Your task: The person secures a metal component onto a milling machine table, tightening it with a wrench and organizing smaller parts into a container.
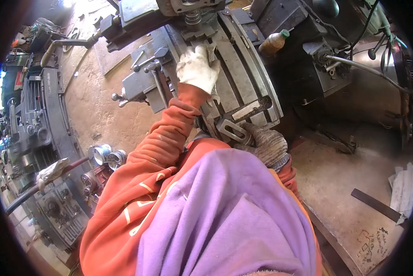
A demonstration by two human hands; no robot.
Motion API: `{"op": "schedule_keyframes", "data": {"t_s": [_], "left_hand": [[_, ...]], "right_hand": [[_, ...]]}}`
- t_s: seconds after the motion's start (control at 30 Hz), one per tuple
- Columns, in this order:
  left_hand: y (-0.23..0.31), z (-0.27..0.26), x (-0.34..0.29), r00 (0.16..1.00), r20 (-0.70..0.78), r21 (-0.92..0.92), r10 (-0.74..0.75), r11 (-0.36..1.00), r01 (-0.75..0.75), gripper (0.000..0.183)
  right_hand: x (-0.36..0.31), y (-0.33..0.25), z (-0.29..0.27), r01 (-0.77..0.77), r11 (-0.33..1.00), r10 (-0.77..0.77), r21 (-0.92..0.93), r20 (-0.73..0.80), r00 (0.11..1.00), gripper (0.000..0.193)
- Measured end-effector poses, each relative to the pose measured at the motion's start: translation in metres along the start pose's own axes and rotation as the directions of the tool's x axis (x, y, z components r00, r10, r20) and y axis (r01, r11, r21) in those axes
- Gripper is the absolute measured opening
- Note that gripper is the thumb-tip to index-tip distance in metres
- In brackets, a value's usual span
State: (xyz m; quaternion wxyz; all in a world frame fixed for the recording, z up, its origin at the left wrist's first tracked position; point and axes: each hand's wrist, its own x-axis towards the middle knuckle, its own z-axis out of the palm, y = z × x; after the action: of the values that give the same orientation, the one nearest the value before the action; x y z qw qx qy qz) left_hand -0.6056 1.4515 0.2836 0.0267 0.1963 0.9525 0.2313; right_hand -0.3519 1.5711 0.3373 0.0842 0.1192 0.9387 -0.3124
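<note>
- Looking down through the head view, the left hand (198, 68) in a pale work glove presses on the slotted steel table (243, 73) of a milling machine, near its far end below the spindle (192, 18).
- Its grip is closed on a small bunched rag (211, 53) that lies against the table's surface; the orange sleeve (169, 133) runs back from it toward the lower edge.
- The right hand (264, 142) wears a grey knitted glove and rests at the near end of the same table, just beside a slotted metal clamp (234, 131).
- Its fingers curl over the table's edge; whether that grip closes on anything I cannot tell.
- A purple cloth (225, 216) covers the lower middle of the picture and hides the forearms there.
- A brown plastic bottle with a green cap (273, 42) lies tilted on the machine body to the right of the table.
- Crank handles (144, 62) stick out from the table's left side, above a sandy concrete floor (91, 101).
- Grey engine parts (45, 133) sit along the left rim, and a flat dark bar (376, 204) lies on the floor at the lower right.
</note>
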Motion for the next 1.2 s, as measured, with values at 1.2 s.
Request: {"op": "schedule_keyframes", "data": {"t_s": [1.2], "left_hand": [[0.009, 0.002, -0.015, 0.973, -0.17, -0.178, -0.154, 0.976, 0.123, 0.034]], "right_hand": [[0.262, 0.01, 0.019, 0.07, 0.972, -0.09, -0.224, -0.079, 0.993, 0.026]]}}
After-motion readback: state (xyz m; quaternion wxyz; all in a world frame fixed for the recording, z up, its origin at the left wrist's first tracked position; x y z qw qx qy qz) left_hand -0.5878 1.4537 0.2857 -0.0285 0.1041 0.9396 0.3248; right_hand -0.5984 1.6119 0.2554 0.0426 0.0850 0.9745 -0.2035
